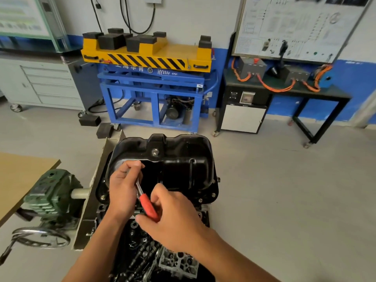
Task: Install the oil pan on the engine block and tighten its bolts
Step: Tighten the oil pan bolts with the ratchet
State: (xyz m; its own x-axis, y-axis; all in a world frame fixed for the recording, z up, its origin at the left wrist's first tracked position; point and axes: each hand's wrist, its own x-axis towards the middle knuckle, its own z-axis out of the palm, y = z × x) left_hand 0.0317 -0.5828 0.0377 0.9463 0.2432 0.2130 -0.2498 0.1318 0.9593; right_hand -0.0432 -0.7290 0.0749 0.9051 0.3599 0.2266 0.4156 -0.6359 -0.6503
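The black oil pan (183, 165) sits seated on the engine block (140, 239), near and centre, with small bolts (213, 194) showing around its flange. It looks like stiff, glossy pressed steel, rigid but thin at the rim, so uneven tightening would likely warp the seal. The left hand (122, 190) curls over the head end of the ratchet (140, 192) at the pan's left edge. The right hand (173, 222) grips its red handle, the better hold for leverage.
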